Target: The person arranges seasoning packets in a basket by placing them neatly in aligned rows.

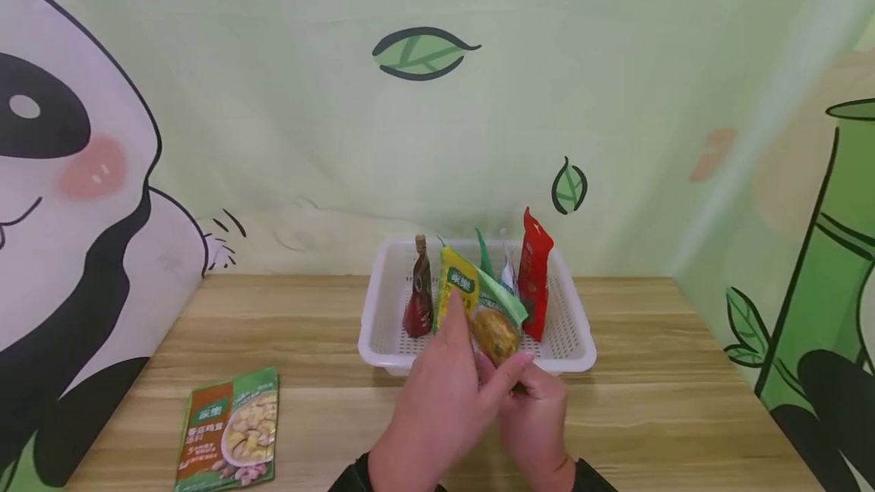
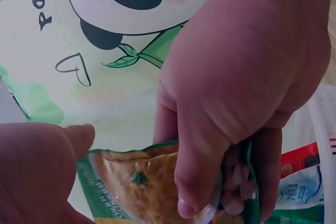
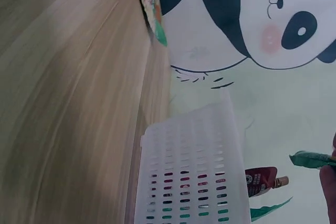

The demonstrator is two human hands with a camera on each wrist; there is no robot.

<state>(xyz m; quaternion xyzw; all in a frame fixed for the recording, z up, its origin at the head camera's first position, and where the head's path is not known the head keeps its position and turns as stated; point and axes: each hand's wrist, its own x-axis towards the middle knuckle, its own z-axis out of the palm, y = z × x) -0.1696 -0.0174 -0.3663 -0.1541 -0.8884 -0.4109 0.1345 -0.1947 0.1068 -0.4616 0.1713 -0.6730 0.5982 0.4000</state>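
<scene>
Both hands hold a green seasoning packet (image 1: 495, 332) with brown food pictured on it, raised in front of a white basket (image 1: 581, 336). My left hand (image 1: 437, 393) grips its lower left side, thumb across the bottom edge and index finger pointing up. At the lower right edge, my right hand (image 1: 536, 416) pinches the packet with curled fingers. The left wrist view shows the packet's picture (image 2: 139, 177) close up, partly covered by a thumb. Behind it in the basket stands a yellow packet (image 1: 458, 279), partly hidden by the left hand.
A dark red bottle-shaped pouch (image 1: 420, 294) with a brown cap leans in the basket's left part. On its right stand a red packet (image 1: 535, 279) and a whitish pouch (image 1: 508, 275). Another green and brown seasoning packet (image 1: 229, 431) lies on the wooden table (image 1: 328, 416) at left.
</scene>
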